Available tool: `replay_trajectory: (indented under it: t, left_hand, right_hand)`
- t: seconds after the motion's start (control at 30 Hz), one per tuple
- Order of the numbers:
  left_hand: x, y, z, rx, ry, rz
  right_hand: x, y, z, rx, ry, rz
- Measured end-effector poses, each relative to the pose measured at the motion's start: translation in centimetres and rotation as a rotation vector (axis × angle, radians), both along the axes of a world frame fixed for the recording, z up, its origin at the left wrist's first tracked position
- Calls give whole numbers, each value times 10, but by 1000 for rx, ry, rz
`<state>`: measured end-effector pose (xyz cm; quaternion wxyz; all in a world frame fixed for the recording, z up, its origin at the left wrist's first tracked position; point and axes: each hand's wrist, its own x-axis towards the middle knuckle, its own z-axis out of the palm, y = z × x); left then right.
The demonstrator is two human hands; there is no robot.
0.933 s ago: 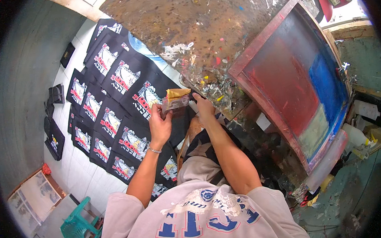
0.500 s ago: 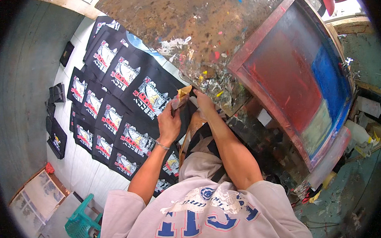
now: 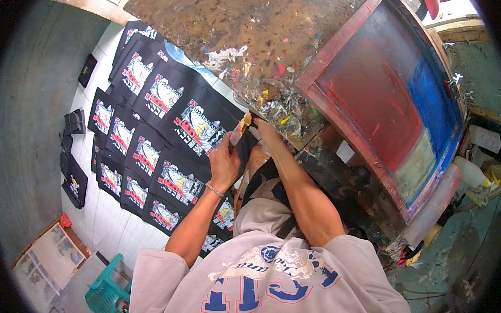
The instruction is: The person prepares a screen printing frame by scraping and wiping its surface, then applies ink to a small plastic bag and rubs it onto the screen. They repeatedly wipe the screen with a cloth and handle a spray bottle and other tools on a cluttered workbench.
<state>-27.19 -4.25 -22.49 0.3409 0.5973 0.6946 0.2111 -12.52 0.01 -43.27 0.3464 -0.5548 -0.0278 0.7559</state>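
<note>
My left hand (image 3: 224,162) is closed around a small paint-smeared tool (image 3: 241,126) with a tan tip, held at the near edge of a paint-spattered work table (image 3: 227,27). My right hand (image 3: 262,130) is right beside it, fingers closed near the same tool under the table edge; what it grips is partly hidden. Below my hands hangs dark cloth (image 3: 250,148). Black printed shirts (image 3: 170,138) with red and white designs lie in overlapping rows on the white tiled floor to the left.
A wooden-framed printing screen (image 3: 383,93) with red and blue ink lies on the table at the right. A green plastic basket (image 3: 102,294) stands on the floor at the lower left. Cluttered bottles and rags (image 3: 472,179) sit at the far right.
Both hands have shifted slightly down and right along the table edge, staying together on the small tool. The view has tilted a little.
</note>
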Motion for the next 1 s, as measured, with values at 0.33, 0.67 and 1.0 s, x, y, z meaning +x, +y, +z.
replay_trajectory:
  t: [0.33,0.67,1.0]
  left_hand:
    - [-19,-9,-19,77,45,-37]
    - [-30,1,-33,89,107,-135]
    - [-39,13,-40,125,110,-199]
  right_hand:
    - [-9,21,151,-45,87,98]
    - [4,10,118,237,231,93]
    - [6,4,75,304,347,101]
